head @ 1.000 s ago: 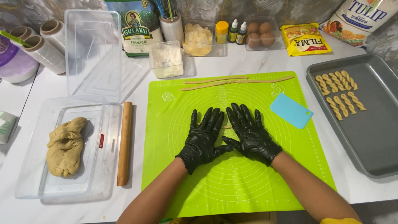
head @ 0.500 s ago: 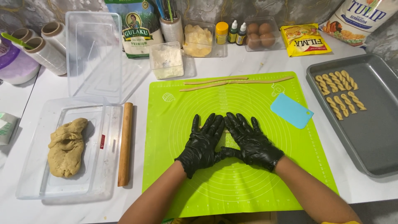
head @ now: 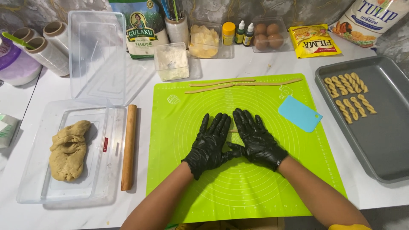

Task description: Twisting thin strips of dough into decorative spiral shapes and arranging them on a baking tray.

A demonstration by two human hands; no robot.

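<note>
White marble-patterned worktop (head: 264, 64) carries one green silicone mat (head: 238, 183), one grey baking tray (head: 383, 145) with about ten twisted dough pieces (head: 347, 96), one wooden rolling pin (head: 128, 147), one blue scraper (head: 299, 113) and one clear tub (head: 64, 191) holding one dough lump (head: 68, 150). Two long dough ropes (head: 238, 84) lie along the mat's far edge. Both black-gloved hands lie flat, palms down, side by side at the mat's middle, thumbs touching; left hand (head: 209, 145) and right hand (head: 257, 140) have fingers (head: 245, 121) spread, gripping nothing, pressing a small dough strip (head: 233, 130) barely visible between them.
</note>
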